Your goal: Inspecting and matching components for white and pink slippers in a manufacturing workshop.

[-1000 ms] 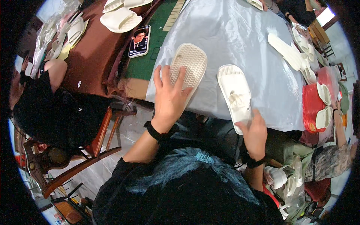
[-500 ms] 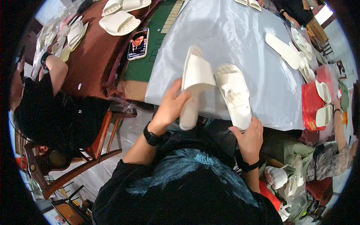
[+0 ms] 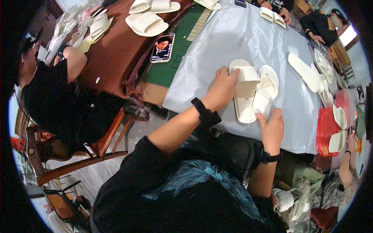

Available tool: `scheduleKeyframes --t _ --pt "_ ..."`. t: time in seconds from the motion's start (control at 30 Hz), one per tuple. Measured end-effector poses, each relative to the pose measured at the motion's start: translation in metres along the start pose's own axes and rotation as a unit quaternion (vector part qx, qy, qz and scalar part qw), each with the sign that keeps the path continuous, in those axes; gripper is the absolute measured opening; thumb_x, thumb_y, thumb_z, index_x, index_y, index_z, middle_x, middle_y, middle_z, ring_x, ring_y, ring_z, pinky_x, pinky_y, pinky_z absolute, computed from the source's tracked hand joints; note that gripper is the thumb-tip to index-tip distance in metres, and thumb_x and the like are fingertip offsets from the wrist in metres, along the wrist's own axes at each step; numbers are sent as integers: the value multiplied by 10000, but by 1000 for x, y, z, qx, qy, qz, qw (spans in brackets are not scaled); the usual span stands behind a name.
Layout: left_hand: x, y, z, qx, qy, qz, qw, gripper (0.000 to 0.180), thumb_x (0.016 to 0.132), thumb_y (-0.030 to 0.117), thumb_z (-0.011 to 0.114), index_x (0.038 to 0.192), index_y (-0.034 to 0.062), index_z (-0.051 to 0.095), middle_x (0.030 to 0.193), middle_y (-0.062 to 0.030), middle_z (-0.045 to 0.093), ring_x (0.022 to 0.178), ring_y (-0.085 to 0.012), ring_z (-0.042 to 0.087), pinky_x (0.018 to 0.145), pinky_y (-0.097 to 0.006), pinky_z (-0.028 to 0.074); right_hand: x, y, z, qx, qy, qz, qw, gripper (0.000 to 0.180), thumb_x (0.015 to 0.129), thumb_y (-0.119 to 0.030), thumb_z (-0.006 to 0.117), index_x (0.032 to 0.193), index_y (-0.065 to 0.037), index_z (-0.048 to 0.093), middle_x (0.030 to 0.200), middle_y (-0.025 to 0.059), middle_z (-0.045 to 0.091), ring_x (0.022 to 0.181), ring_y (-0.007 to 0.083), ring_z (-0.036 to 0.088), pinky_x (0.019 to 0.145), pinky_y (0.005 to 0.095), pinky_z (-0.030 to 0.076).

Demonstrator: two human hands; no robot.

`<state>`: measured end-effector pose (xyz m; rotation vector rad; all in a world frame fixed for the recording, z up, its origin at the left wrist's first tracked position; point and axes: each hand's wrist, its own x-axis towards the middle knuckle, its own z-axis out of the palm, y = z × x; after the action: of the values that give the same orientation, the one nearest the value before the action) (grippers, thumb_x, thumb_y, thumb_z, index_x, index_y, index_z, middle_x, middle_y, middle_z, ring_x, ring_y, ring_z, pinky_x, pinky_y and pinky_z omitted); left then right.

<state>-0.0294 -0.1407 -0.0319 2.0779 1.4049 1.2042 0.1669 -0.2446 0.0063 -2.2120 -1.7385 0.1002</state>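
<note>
Lining-up step, I reckon: left hand [image 3: 221,90] pinching left slipper [image 3: 244,110], right hand [image 3: 272,134] lightly pinching right slipper [image 3: 261,103] by the heel, so next calls for evening the toes.

Wooden chair [image 3: 77,169], pale floor [image 3: 103,173], bright window [image 3: 347,36]

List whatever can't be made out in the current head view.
In the head view:
1. Undersides of the left slipper and right slipper: hidden by their own tops.
2. Palm of the left hand: hidden by its back.
3. Part of the far slipper: cut off by the upper edge.
4. Mark on the left slipper's insole: too small to read.
</note>
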Motion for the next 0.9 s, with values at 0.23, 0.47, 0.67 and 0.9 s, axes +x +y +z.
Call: scheduleKeyframes --t 0.23,0.47,0.67,0.9 --pt "-19 46 -33 -48 -38 135 989 536 831 40 604 1355 74 498 985 -158 631 887 -342 614 767 -435 500 -8 1 -13 87 32 -81 992 197 924 -32 547 1103 44 511 1011 255 580 933 435 565 792 461 448" --pt "-57 74 -34 -15 -183 149 972 452 847 82 638 1288 79 540 974 -136 639 816 -326 623 690 -415 509 -27 -29 -12 146 -30 -148 978 214 851 25 587 1059 27 535 962 229 565 894 431 559 747 480 457" --pt "-62 69 -30 -198 -104 82 971 222 896 182 653 1065 37 659 1004 -119 652 877 -316 640 723 -378 524 -31 -35 -7 162 -54 -159 973 195 847 29 587 1033 33 528 979 247 565 905 450 563 743 510 448" --pt "-57 52 -32 -379 -138 -180 897 276 981 205 535 855 2 674 809 -50 670 760 -125 608 651 -274 460 -38 -43 -8 210 -45 -178 960 187 862 1 610 1037 19 548 935 223 558 829 419 560 714 482 453"
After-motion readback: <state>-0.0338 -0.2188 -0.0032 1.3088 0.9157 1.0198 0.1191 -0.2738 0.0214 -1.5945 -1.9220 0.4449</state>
